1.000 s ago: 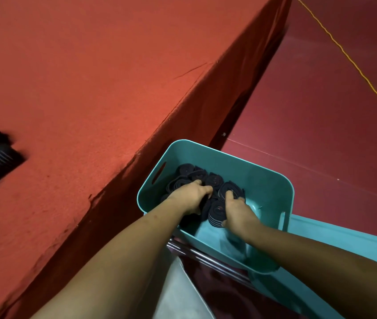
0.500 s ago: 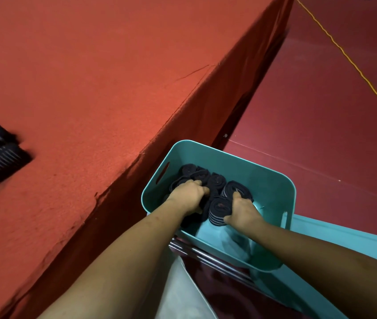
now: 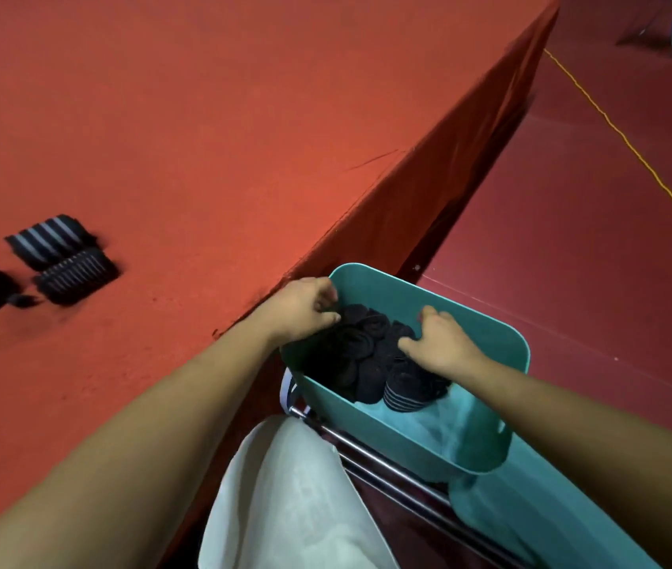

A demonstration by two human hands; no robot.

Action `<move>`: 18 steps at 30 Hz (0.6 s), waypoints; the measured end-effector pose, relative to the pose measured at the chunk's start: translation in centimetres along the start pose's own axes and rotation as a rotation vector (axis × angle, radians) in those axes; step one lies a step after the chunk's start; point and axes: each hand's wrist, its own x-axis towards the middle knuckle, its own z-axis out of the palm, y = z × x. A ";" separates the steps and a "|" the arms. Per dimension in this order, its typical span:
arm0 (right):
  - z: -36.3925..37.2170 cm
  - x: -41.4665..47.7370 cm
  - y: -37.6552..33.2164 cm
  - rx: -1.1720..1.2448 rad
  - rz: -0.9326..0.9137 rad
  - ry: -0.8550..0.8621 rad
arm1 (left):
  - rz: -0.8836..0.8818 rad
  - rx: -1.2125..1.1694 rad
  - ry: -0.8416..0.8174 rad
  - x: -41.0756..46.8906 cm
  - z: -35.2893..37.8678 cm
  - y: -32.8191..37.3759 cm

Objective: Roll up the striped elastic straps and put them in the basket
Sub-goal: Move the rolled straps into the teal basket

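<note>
Left hand (image 3: 305,308) sits at the basket's left rim, fingers curled down onto the dark rolls; whether they pinch one or only push cannot be told, fingertips buried in black fabric. Right hand (image 3: 443,342) lies on top of the pile, fingers loosely bent and spread, thumb out to the left, nothing seen closed inside it. It reads as pressing, not holding. Under both: rolled straps (image 3: 361,355) packed against one another in the far half of the teal basket (image 3: 416,283), one striped roll (image 3: 408,394) standing nearest the wearer, bare floor of the basket beyond it. Basket rests on a metal rail (image 3: 387,466) just beside the edge of the red table (image 3: 203,137). A second teal bin (image 3: 552,511) lies lower right, pale cloth (image 3: 293,494) on the lap. Judged step: settling delivered rolls so they stay wound and leave room. Three loose straps (image 3: 61,256) wait on the table, well apart from the basket, to the left. The next move likely calls for both hands to lift clear without dragging a roll open, then a reach left for a strap.
</note>
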 end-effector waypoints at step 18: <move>1.3 -1.2 -33.6 -0.043 -0.765 0.065 | -0.703 0.159 0.570 -23.2 -20.3 -18.4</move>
